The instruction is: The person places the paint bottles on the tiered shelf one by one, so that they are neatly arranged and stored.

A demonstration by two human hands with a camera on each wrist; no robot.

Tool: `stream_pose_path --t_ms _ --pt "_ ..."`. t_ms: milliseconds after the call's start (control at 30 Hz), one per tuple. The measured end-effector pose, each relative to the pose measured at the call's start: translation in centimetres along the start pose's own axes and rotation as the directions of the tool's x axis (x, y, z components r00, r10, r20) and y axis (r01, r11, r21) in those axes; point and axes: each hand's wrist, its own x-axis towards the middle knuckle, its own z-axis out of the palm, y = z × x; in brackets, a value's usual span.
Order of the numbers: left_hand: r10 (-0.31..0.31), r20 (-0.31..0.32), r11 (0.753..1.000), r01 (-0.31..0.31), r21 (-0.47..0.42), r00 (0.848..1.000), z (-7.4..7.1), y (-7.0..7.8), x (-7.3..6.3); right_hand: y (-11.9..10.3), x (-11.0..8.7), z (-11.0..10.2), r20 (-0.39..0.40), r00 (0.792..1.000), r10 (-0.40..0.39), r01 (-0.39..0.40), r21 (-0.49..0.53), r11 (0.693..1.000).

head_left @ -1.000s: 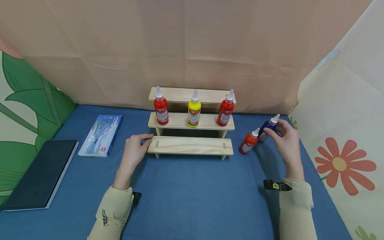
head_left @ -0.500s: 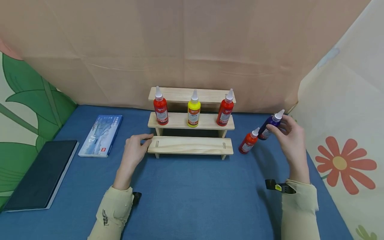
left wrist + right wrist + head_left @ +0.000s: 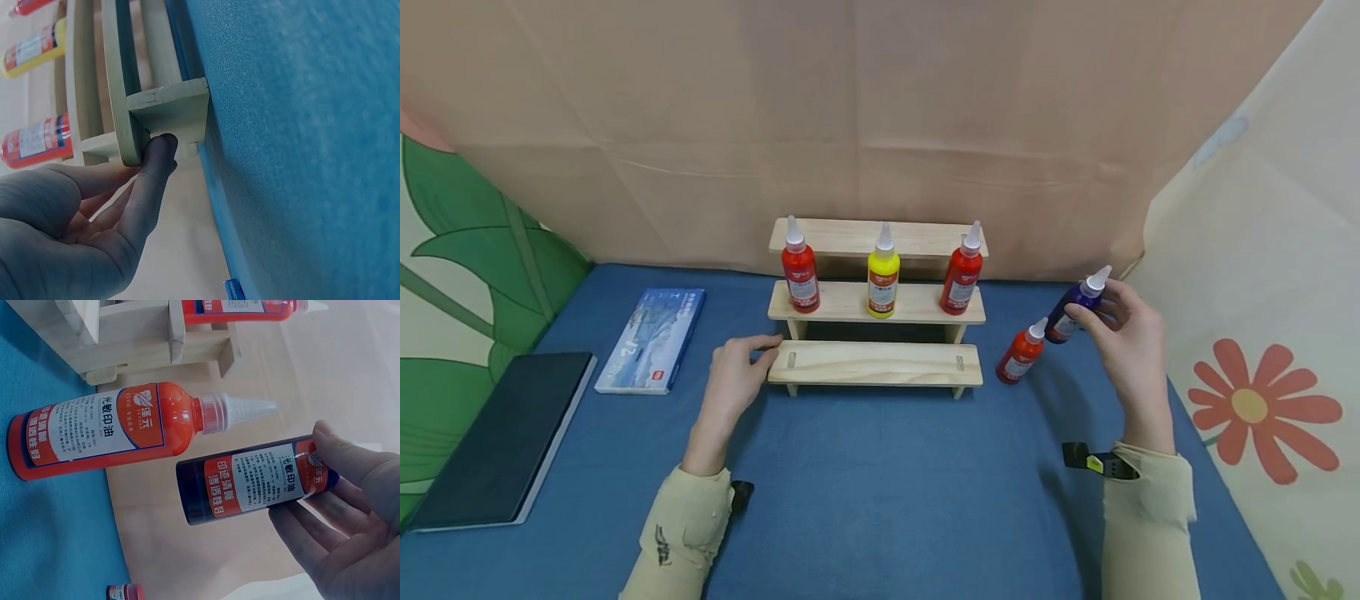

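My right hand [image 3: 1123, 350] holds a dark blue ink bottle [image 3: 1063, 321] with a white nozzle cap between thumb and fingers. In the right wrist view the blue bottle's base hangs off the blue cloth, beside an upright red ink bottle [image 3: 100, 431]. With thumb and fingertips, my left hand [image 3: 737, 375] pinches the left end of the lowest step of a three-tier wooden display stand [image 3: 876, 364]. On its middle step stand a red bottle [image 3: 801, 279], a yellow bottle [image 3: 883, 283] and another red bottle [image 3: 962, 282].
A light blue boxed book [image 3: 651, 342] and a dark notebook [image 3: 505, 437] lie left of the stand. Blue cloth [image 3: 880, 492] covers the table, with a beige backdrop [image 3: 700, 125] behind and a flower-printed panel [image 3: 1262, 250] at right. A small red-capped item [image 3: 125, 592] shows in the right wrist view.
My right hand has raised the blue bottle and moved it slightly right and away, apart from the red bottle next to it. The left hand has stayed on the stand.
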Motion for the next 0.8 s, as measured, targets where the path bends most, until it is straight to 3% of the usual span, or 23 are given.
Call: stream_pose_path --t_ms 800 --pt "-0.008 0.008 1.0 0.008 -0.01 1.0 -0.1 0.1 -0.1 -2.0 -0.7 -0.2 -0.027 0.998 -0.061 0.061 -0.014 0.998"
